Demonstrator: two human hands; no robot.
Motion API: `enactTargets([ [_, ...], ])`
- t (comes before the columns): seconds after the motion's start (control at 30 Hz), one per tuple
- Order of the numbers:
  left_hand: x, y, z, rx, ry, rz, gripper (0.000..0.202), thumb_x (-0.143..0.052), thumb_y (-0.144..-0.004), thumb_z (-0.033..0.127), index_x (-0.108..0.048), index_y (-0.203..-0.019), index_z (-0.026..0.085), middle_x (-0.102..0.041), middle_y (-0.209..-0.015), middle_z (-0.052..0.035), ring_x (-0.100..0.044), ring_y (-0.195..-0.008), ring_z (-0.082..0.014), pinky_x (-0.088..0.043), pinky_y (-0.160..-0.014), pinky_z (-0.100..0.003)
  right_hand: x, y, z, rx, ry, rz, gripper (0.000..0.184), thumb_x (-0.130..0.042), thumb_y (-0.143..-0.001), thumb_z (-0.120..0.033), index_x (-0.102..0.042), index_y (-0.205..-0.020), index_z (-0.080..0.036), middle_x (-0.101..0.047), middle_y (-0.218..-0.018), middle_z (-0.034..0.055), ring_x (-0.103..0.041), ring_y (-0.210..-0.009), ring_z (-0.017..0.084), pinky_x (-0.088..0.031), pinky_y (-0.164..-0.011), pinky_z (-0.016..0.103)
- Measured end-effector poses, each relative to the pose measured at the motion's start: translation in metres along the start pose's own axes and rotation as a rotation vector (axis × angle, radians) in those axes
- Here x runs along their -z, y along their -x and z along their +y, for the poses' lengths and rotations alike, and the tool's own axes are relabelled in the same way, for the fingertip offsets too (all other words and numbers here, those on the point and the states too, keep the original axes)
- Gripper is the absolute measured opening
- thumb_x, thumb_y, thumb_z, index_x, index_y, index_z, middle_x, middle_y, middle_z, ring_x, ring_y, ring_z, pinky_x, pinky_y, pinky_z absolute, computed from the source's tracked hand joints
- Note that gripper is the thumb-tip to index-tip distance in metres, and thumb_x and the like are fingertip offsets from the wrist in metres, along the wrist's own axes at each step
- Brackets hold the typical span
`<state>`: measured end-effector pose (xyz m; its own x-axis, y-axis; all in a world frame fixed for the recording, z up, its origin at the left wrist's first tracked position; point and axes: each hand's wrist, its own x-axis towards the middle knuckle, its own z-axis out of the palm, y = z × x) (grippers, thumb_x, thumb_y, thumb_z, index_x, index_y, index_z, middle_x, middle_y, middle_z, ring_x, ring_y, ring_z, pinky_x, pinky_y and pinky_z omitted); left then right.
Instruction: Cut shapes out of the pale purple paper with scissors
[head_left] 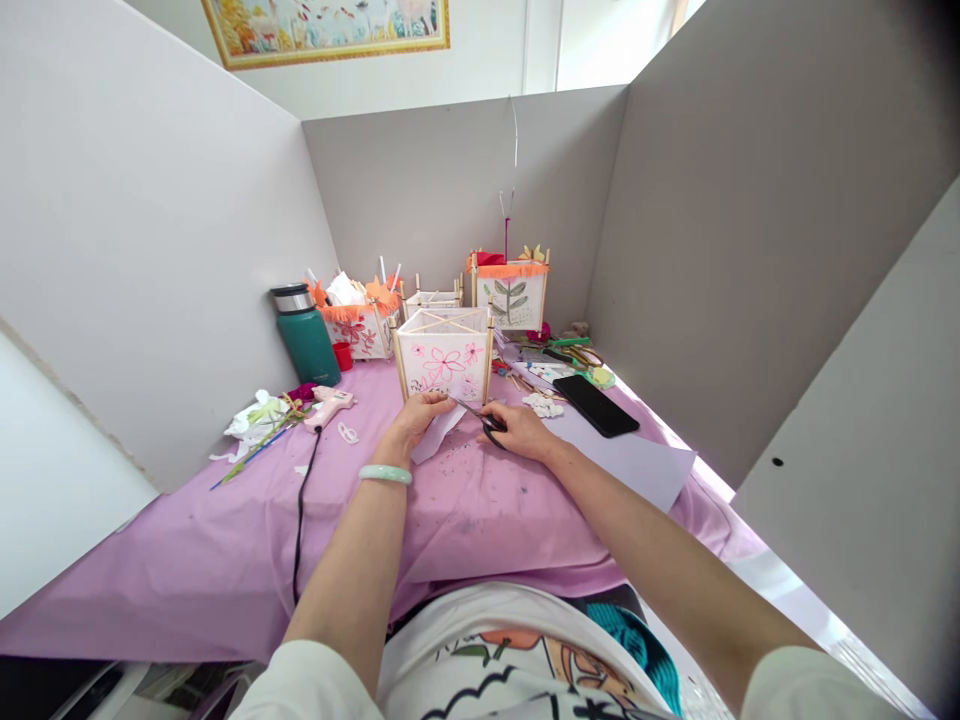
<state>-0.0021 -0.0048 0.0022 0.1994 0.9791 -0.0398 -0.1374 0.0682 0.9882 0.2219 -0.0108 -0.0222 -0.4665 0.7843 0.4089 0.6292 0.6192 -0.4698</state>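
Note:
My left hand (417, 417) pinches a small piece of pale paper (435, 436) just above the purple cloth. My right hand (517, 430) grips black-handled scissors (480, 417), whose blades point left into the paper. Both hands work just in front of a square paper lantern (444, 355) with wooden corner sticks and pink flower drawings. A green bangle (385, 474) circles my left wrist.
A pink glue gun (328, 405) with a black cord lies left, beside paper scraps. A green flask (306, 334) stands at the back left. More lanterns (512, 290) stand behind. A black phone (595, 404) lies right. Grey partition walls enclose the table.

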Motion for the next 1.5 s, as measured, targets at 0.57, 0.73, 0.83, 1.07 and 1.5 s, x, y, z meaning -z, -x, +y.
enactTargets([
  [0.57, 0.002, -0.0009, -0.0006, -0.007, -0.006, -0.015, 0.025, -0.088, -0.062, 0.024, -0.073, -0.076, 0.01, -0.072, -0.07, -0.0082, -0.066, -0.059, -0.0173, -0.052, -0.059, -0.027, -0.0018, -0.0019, 0.0054, 0.023, 0.008, 0.008, 0.036, -0.078, -0.081, -0.035, -0.068, -0.112, -0.022, -0.07, -0.077, -0.0012, -0.06, -0.067, 0.013, -0.035, -0.064, 0.022],
  [0.73, 0.002, -0.0003, 0.0004, 0.005, 0.004, -0.004, 0.025, -0.089, -0.061, 0.023, -0.072, -0.075, 0.01, -0.072, -0.07, -0.0083, -0.066, -0.058, -0.0173, -0.052, -0.058, -0.027, -0.0006, -0.0019, 0.0049, 0.02, 0.024, 0.008, 0.036, -0.078, -0.081, -0.034, -0.068, -0.112, -0.021, -0.07, -0.078, -0.001, -0.06, -0.067, 0.014, -0.035, -0.064, 0.023],
  [0.83, 0.0005, 0.0015, 0.0017, 0.018, 0.004, -0.012, 0.022, -0.087, -0.063, 0.022, -0.072, -0.075, 0.011, -0.072, -0.071, -0.0086, -0.067, -0.06, -0.0179, -0.052, -0.058, -0.027, -0.0004, -0.0017, 0.0048, 0.015, 0.026, 0.009, 0.036, -0.078, -0.081, -0.034, -0.068, -0.113, -0.021, -0.07, -0.078, -0.0008, -0.06, -0.068, 0.014, -0.035, -0.064, 0.023],
  [1.07, 0.0, 0.0019, 0.0018, 0.015, -0.03, -0.026, 0.02, -0.086, -0.066, 0.023, -0.072, -0.074, 0.01, -0.072, -0.069, -0.0093, -0.066, -0.058, -0.0176, -0.053, -0.062, -0.028, -0.0015, -0.0013, 0.005, 0.015, 0.022, 0.013, 0.037, -0.078, -0.08, -0.035, -0.068, -0.113, -0.022, -0.07, -0.079, -0.0007, -0.061, -0.068, 0.014, -0.037, -0.065, 0.023],
  [1.5, -0.0022, 0.0021, 0.0051, -0.026, 0.051, 0.121, 0.011, -0.081, -0.068, 0.016, -0.073, -0.074, 0.011, -0.073, -0.069, -0.0083, -0.065, -0.057, -0.0173, -0.052, -0.057, -0.027, 0.0027, 0.0009, 0.0002, 0.0, -0.005, -0.005, 0.039, -0.079, -0.079, -0.037, -0.068, -0.114, -0.02, -0.071, -0.081, 0.0, -0.06, -0.069, 0.013, -0.038, -0.065, 0.023],
])
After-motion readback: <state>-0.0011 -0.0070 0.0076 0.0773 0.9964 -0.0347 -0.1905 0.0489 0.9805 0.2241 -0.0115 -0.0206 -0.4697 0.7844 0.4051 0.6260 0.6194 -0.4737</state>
